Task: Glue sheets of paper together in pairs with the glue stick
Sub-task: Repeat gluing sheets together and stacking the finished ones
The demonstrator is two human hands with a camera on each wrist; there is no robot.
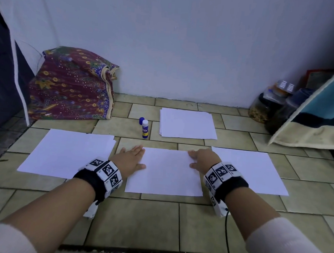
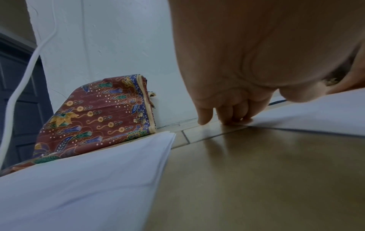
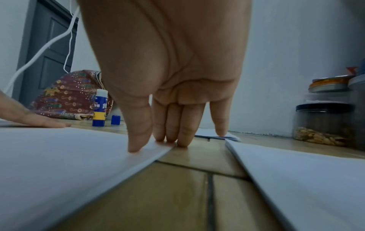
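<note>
Both hands flat on the middle sheet (image 1: 165, 172): the left hand (image 1: 130, 159) lies with fingers straight and close together on its left edge, thumb out on the paper; the right hand (image 1: 203, 159) presses straight fingertips (image 3: 171, 137) on the far right corner. Beyond the left fingers the glue stick (image 1: 145, 129) stands uncapped, its cap (image 1: 141, 120) beside it. Right of the right fingers, a jar (image 3: 324, 125) holds nuts.

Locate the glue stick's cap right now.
In the head view, the blue cap stands on the tiled floor just left of and behind the upright glue stick, left of the far paper stack.
</note>
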